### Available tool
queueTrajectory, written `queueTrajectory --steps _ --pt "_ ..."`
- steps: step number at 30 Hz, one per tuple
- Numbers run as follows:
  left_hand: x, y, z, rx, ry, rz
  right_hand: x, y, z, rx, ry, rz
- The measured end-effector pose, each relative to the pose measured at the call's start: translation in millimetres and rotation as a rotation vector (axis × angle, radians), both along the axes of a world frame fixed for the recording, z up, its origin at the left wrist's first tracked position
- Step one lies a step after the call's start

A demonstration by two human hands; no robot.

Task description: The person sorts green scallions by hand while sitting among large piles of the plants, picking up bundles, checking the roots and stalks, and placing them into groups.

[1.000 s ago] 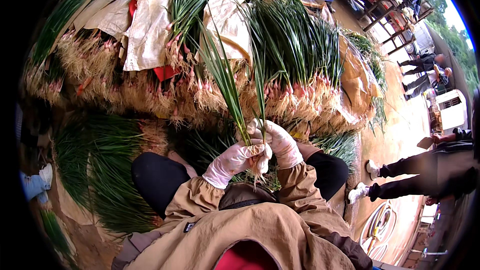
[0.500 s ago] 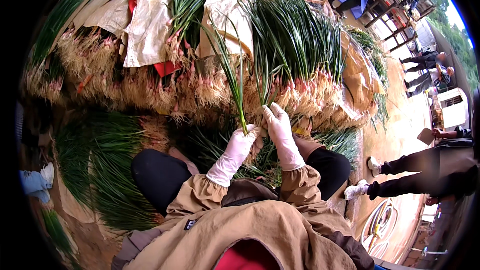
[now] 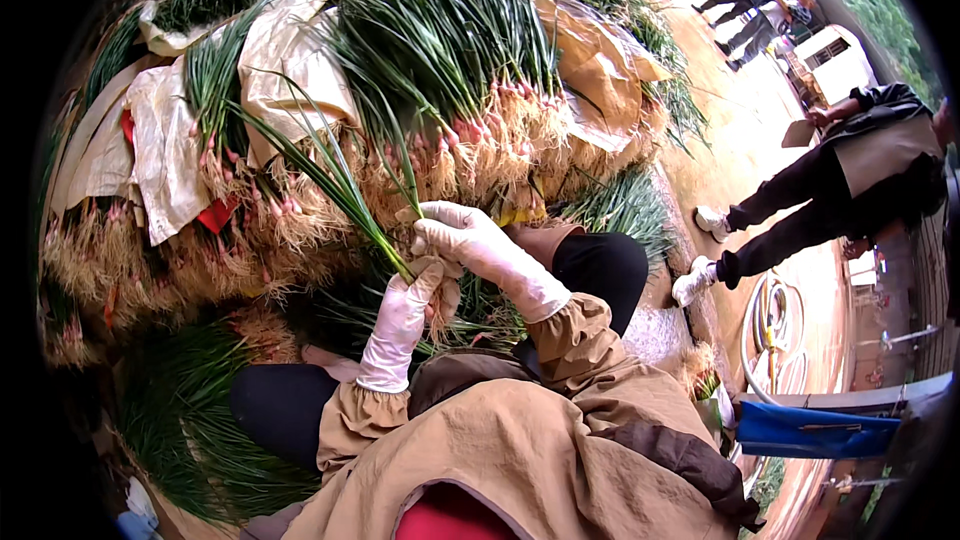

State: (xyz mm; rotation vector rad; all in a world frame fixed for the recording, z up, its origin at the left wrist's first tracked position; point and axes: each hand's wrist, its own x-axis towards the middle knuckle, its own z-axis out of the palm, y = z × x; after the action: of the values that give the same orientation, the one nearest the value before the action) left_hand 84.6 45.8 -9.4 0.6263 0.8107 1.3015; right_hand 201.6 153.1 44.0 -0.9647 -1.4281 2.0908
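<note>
My left hand (image 3: pixel 397 318), in a pale glove, is closed around the lower ends of a few green garlic stalks (image 3: pixel 345 192), whose long leaves lean up and to the left. My right hand (image 3: pixel 472 240), gloved too, is just above and to its right, its fingers closed on another green garlic stalk (image 3: pixel 406 168). The bulb ends are mostly hidden by the gloves. Right behind my hands stands a big pile of green garlic (image 3: pixel 440 40), pinkish bulbs and pale roots (image 3: pixel 510 135) facing me.
Cream cloths (image 3: pixel 170 150) cover parts of the pile. More green garlic (image 3: pixel 200 430) lies at lower left, beside my knee (image 3: pixel 285 410). On the right stands a person in dark trousers (image 3: pixel 785 200), near a coiled hose (image 3: pixel 775 335) and a blue sheet (image 3: pixel 815 430). Two people (image 3: pixel 755 15) are farther back.
My view has turned to the right, so the pile and my hands appear farther left. The held stalks now lean more to the left. Both hands keep their hold, close together.
</note>
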Motion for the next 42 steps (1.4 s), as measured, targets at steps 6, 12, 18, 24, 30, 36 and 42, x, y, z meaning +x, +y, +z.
queueTrajectory --steps 6,12,18,24,30,36,42 --pt "9 3 -10 0.054 -0.005 0.117 115 37 34 0.538 -0.045 -0.686" --pt "-14 12 -7 0.108 -0.217 0.354 328 130 8 0.486 -1.089 -0.825" --pt "-21 14 -25 -0.013 -0.233 0.369 66 107 43 1.230 -0.966 -0.288" --pt "-22 18 -20 -0.050 -0.126 0.325 -59 164 18 1.450 -1.104 -0.040" --pt "-14 28 -27 -0.020 -0.184 0.371 -36 111 20 0.642 -0.783 -0.108" --pt "-14 26 -28 -0.133 -0.067 0.401 -31 47 -14 0.290 -0.310 -0.036" --pt "-17 22 -11 -0.198 -0.210 0.316 -43 17 -46 0.458 -0.192 -0.197"
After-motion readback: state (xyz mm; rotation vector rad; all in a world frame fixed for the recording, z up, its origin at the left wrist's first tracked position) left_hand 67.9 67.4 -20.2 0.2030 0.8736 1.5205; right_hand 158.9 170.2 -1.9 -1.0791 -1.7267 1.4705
